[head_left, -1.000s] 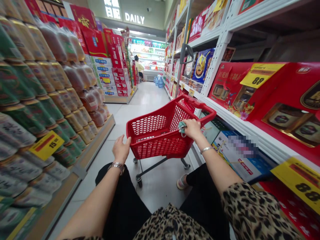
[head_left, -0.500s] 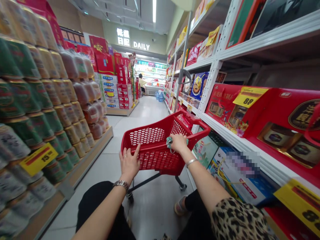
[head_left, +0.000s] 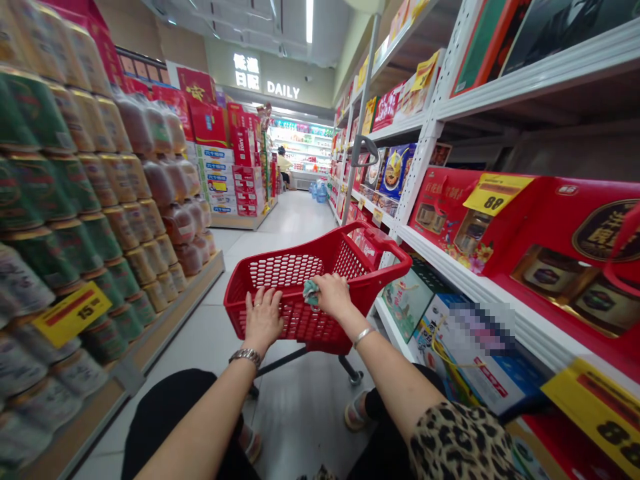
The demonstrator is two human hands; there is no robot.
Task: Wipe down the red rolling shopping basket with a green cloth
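Two hands on a red shopping cart (head_left: 300, 327): left hand (head_left: 263, 321) open, fingers spread against the near mesh wall; right hand (head_left: 333, 297) curled over the near rim, teal cloth (head_left: 311, 293) bunched beside the fingers. Cart on tile floor (head_left: 300, 427), between stacked cans (head_left: 50, 193) and white shelves (head_left: 475, 283) of red gift boxes (head_left: 565, 247).

Bright, even light fell from a ceiling strip light (head_left: 309, 20) across the aisle, casting only soft shadows beneath the red shopping basket (head_left: 330, 233) onto the pale floor (head_left: 300, 427); wide-angle distortion bent the white shelves (head_left: 550, 73), and the cans (head_left: 35, 113) at left blurred
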